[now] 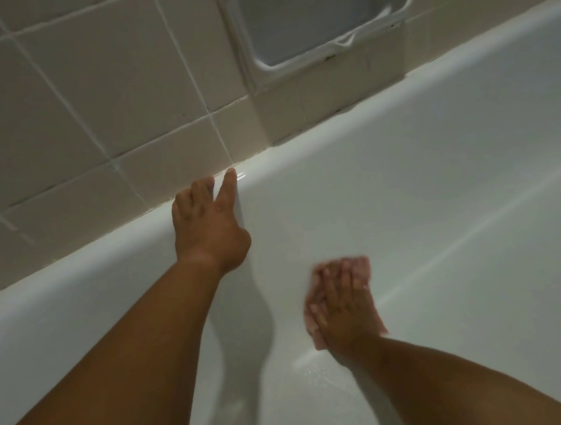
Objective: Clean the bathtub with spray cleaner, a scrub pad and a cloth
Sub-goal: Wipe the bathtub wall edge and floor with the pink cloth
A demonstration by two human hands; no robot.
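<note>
Left hand (210, 226), fingers spread, braces on bathtub rim (301, 159) at 11 o'clock. Right hand (341, 304), flat, presses pink cloth (361, 266) to tub wall at 5 o'clock. Enamel looks wet, so the brace could slip.

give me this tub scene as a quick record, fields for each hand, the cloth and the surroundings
left hand: rests on the bathtub rim, fingertips at the tile wall
right hand: flat on a pink cloth, pressing it against the tub's inner side; blurred
pink cloth: mostly under the hand
wall: recessed soap dish above the rim
spray cleaner: not in view
</note>
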